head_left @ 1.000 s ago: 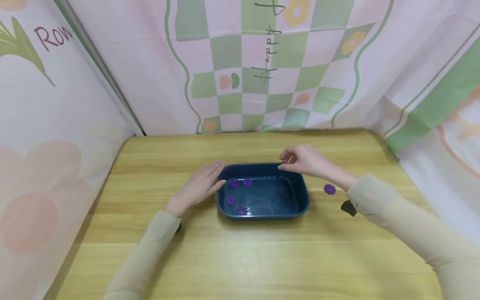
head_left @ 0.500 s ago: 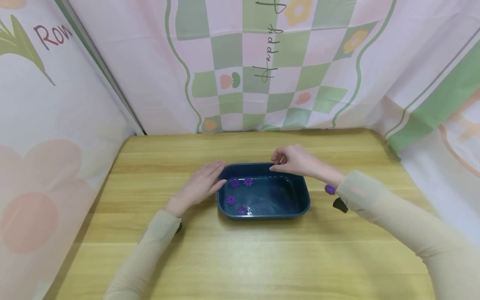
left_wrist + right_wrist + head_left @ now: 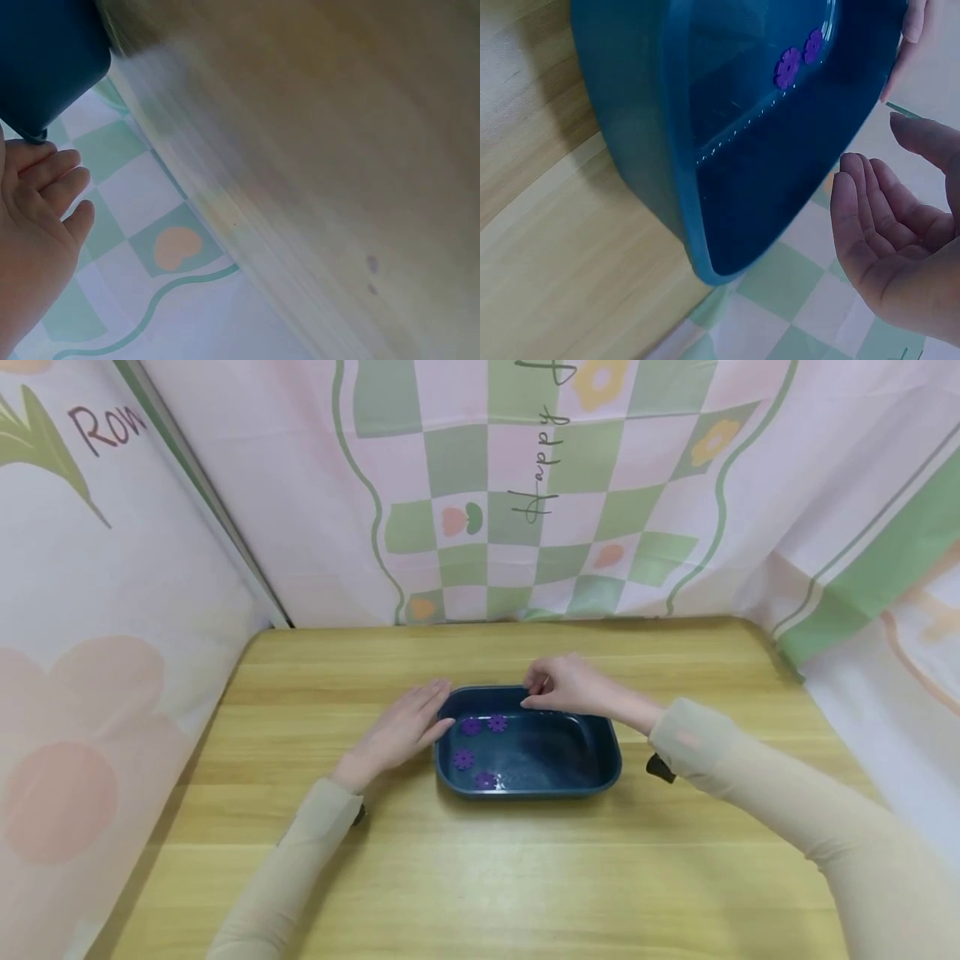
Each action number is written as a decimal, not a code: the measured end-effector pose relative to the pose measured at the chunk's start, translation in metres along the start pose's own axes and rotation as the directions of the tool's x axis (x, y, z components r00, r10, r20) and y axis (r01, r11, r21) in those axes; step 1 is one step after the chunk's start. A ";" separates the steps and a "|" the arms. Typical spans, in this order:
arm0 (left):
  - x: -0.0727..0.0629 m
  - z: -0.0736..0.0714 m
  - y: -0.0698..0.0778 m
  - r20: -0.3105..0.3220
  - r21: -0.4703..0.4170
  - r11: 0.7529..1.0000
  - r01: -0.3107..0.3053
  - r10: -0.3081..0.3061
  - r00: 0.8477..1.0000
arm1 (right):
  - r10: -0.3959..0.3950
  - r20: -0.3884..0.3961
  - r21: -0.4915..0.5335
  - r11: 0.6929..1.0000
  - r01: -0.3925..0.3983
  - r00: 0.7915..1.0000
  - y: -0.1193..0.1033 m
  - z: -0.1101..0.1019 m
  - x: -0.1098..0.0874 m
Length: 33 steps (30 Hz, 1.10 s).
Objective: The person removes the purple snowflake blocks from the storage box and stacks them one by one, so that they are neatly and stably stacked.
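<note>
A dark blue rectangular basin [image 3: 536, 793] stands on the wooden table. Inside, near its left end, lie several purple flower-shaped pieces [image 3: 462, 760]; two purple pieces [image 3: 787, 67] also show in the right wrist view. My left hand [image 3: 401, 727] rests at the basin's left end, fingers straight along the rim; the left wrist view shows its fingertips [image 3: 49, 165] at the basin's edge. Over the far rim hovers my right hand [image 3: 570, 685], fingers loosely bent. The right wrist view shows a gap between its thumb and fingers [image 3: 870, 217], and nothing held there.
The table [image 3: 450, 885] is wood-patterned. Printed cloth [image 3: 525, 560] hangs along its far edge, with more cloth at both sides. A black object [image 3: 660, 768] is by the right sleeve and another dark bit [image 3: 358, 816] by the left sleeve.
My right hand has moved left along the basin's far rim. Its sleeve now covers the spot where a purple flower-shaped piece lay right of the basin. The left hand has stayed in place.
</note>
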<state>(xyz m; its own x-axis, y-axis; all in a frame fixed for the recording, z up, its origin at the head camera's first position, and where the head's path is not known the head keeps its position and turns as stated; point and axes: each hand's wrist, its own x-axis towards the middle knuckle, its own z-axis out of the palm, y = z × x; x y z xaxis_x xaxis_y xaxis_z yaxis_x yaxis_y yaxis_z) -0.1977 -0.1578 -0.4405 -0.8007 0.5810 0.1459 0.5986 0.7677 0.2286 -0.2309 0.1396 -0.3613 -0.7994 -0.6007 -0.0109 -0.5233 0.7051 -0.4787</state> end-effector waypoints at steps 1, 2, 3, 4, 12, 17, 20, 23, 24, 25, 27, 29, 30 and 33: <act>0.000 0.000 0.000 -0.002 0.002 1.000 0.000 0.000 1.000 | -0.005 0.004 0.000 1.000 0.005 1.000 0.000 0.001 0.001; 0.000 0.000 0.000 -0.004 0.006 1.000 -0.002 0.003 1.000 | -0.007 0.010 0.001 1.000 0.007 1.000 -0.001 0.002 0.002; 0.000 0.000 0.000 -0.007 0.008 1.000 -0.005 0.005 1.000 | -0.010 0.017 0.001 1.000 0.010 1.000 0.000 0.004 0.003; 0.000 0.000 0.000 -0.010 0.010 1.000 -0.008 0.008 1.000 | -0.013 0.026 0.001 1.000 0.013 1.000 0.000 0.005 0.005; 0.000 0.001 -0.002 -0.011 0.020 1.000 -0.008 0.008 1.000 | -0.018 0.070 -0.002 1.000 0.019 0.997 -0.002 0.015 0.011; 0.000 0.001 -0.002 -0.005 0.029 1.000 -0.006 0.006 1.000 | -0.028 0.095 -0.004 1.000 0.029 0.995 -0.006 0.022 0.013; 0.000 0.001 -0.002 -0.005 0.027 1.000 -0.006 0.006 1.000 | -0.042 0.102 -0.014 0.999 0.044 0.994 -0.007 0.026 0.014; 0.001 0.001 -0.003 -0.007 0.022 1.000 -0.007 0.007 1.000 | -0.067 0.104 -0.018 0.997 0.070 0.992 -0.007 0.030 0.016; 0.001 0.001 -0.003 -0.007 0.022 1.000 -0.007 0.008 1.000 | -0.075 0.105 -0.021 0.997 0.077 0.992 -0.007 0.031 0.016; 0.001 0.001 -0.003 -0.008 0.023 1.000 -0.008 0.008 1.000 | -0.078 0.108 -0.019 0.997 0.080 0.991 -0.008 0.032 0.017; 0.001 0.001 -0.002 -0.007 0.022 1.000 -0.006 0.006 1.000 | -0.077 0.117 -0.020 0.997 0.080 0.990 -0.008 0.034 0.018; 0.000 0.000 -0.002 -0.005 0.017 1.000 -0.003 0.003 1.000 | -0.070 0.130 -0.025 0.997 0.074 0.989 -0.008 0.036 0.018; 0.000 -0.001 -0.002 -0.004 0.015 1.000 -0.002 0.002 1.000 | -0.063 0.138 -0.029 0.997 0.067 0.988 -0.008 0.037 0.018; 0.000 -0.002 -0.001 -0.003 0.006 1.000 -0.001 0.001 1.000 | -0.044 0.158 -0.029 0.998 0.050 0.986 -0.010 0.038 0.018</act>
<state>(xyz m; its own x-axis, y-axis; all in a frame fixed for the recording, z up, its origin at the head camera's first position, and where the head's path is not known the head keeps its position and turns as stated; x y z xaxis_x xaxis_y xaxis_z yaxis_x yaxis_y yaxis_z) -0.1984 -0.1589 -0.4392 -0.8002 0.5811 0.1485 0.5996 0.7687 0.2227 -0.2284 0.1072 -0.3902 -0.7187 -0.6834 -0.1282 -0.5706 0.6850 -0.4530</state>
